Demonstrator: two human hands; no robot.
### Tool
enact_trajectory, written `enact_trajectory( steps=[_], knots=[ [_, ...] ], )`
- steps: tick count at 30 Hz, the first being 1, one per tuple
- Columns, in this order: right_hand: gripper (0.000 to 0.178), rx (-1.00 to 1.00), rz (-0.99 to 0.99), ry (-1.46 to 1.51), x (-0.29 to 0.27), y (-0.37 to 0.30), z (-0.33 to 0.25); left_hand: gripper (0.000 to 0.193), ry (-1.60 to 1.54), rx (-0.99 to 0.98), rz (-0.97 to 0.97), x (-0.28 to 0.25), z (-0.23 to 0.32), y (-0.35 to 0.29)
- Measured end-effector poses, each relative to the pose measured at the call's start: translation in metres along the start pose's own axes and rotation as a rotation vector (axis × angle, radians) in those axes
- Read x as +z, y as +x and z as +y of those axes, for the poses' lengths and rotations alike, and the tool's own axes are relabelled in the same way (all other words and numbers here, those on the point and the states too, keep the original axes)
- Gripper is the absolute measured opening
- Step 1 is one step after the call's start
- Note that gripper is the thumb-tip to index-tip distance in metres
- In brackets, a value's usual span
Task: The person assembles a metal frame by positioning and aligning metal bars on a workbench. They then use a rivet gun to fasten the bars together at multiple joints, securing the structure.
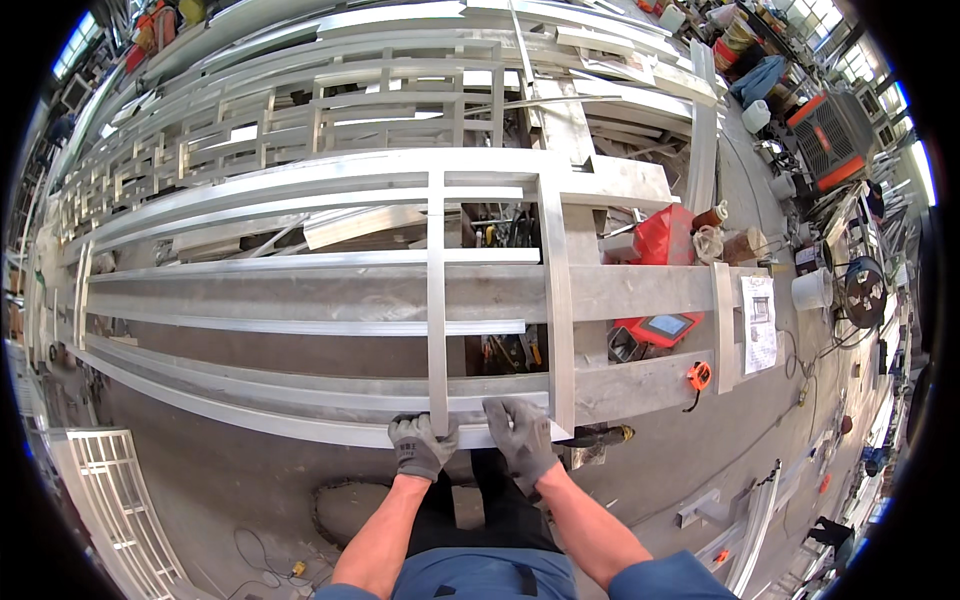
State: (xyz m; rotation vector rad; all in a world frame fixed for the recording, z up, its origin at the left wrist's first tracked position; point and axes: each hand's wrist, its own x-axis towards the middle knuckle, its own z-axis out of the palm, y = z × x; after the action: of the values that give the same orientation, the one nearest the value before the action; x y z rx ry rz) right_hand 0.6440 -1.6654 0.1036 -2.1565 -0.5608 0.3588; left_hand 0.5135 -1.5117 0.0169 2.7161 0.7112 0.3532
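Note:
A large frame of silvery metal bars lies in front of me, with its near rail [290,424] running along the bench side closest to my body. My left hand [422,446], in a grey work glove, is closed around the lower end of a crossbar [436,300] where it meets that rail. To its right, my right hand [519,437], gloved alike, has its fingers bent over the near rail beside the frame's end bar [556,310]. Several loose slats [350,325] lie lengthwise inside the frame. My palms and some fingertips are hidden.
On the bench's right part are an orange tape measure [699,376], a paper drawing [759,322] and a red device with a screen [660,327]. A power tool [605,436] sits just right of my right hand. More metal frames [300,120] are stacked beyond. Cables cross the floor [650,480].

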Motion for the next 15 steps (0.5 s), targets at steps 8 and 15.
enact_trajectory(
  steps=[8, 15],
  knots=[
    [0.049, -0.208, 0.036, -0.356, 0.033, 0.194, -0.015, 0.030, -0.054, 0.018, 0.034, 0.001, 0.000, 0.000],
    [0.077, 0.253, -0.429, -0.287, 0.079, 0.243, -0.018, 0.031, -0.052, 0.028, 0.021, -0.002, 0.002, 0.002]
  ],
)
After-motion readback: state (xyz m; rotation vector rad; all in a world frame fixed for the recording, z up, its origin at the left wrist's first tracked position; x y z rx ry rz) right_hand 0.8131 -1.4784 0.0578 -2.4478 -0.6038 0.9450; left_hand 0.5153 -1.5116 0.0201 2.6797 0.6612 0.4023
